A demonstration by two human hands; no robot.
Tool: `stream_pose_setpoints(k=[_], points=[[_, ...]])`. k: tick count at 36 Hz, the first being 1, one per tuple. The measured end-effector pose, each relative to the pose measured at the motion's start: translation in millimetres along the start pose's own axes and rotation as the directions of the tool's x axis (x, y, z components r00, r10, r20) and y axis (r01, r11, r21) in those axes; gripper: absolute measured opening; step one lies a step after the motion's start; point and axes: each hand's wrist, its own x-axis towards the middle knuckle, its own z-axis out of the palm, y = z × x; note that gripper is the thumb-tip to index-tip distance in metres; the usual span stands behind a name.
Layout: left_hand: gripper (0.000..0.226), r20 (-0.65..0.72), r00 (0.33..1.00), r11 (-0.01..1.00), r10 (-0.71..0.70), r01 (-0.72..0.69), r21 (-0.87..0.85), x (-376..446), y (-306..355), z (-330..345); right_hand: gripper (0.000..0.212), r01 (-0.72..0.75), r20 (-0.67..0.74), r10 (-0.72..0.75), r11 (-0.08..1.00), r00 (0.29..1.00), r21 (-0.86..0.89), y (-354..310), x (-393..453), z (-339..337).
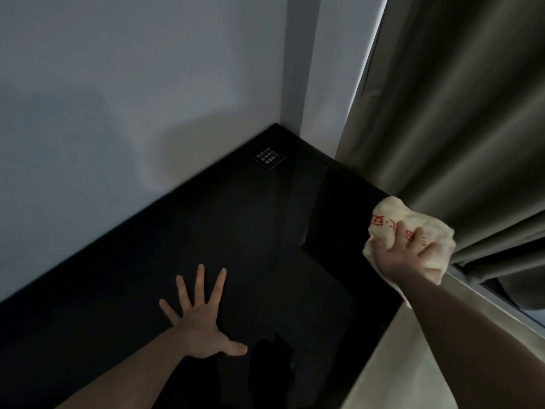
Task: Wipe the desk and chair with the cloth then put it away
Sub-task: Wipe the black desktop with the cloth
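The right hand (396, 255) squeezes the white cloth (413, 231) tight in its fingers. The left hand (200, 323) lies flat, fingers spread, on the black counter (206, 231).

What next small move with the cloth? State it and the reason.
Probably draw the cloth leftward across the black desk: the right hand grips it bunched at the desk's right edge by the curtain, while the left hand lies flat, fingers spread, on the top.

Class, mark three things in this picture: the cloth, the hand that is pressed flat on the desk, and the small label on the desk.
cloth (392, 215), head view, on its bunched top above the fingers
left hand (200, 326), head view, on the back of the hand
label (268, 160), head view, on its printed middle
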Motion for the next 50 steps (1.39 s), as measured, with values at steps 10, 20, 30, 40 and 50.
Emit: stream_pose_setpoints(k=[10, 20, 30, 40, 50], points=[[0.156, 0.018, 0.999, 0.999, 0.04, -0.04, -0.019, 5.8, -5.7, -2.9, 0.084, -0.082, 0.006, 0.082, 0.996, 0.997, -0.042, -66.0, 4.5, 11.0], [0.154, -0.023, 0.999, 0.998, 0.048, -0.049, -0.036, 9.7, -12.0, 0.0, 0.081, 0.111, 0.055, -0.102, 0.974, 0.993, -0.198, -175.2, 19.5, 27.0], [0.155, -0.032, 0.999, 0.999, 0.037, -0.037, -0.016, 15.1, -13.2, -1.1, 0.075, 0.513, 0.171, -0.484, 0.795, 0.858, -0.324, -283.7, -1.4, 71.5], [0.156, -0.067, 0.997, 0.999, 0.033, -0.033, -0.005, 15.7, -12.2, 2.5, 0.073, 0.729, 0.279, -0.673, 0.625, 0.684, -0.278, -285.1, -39.0, 98.6], [0.157, -0.071, 0.997, 1.0, 0.017, -0.016, 0.002, 12.5, -8.5, 2.8, 0.07, 0.668, 0.134, -0.657, 0.705, 0.742, -0.24, -186.9, -39.0, 77.9]])
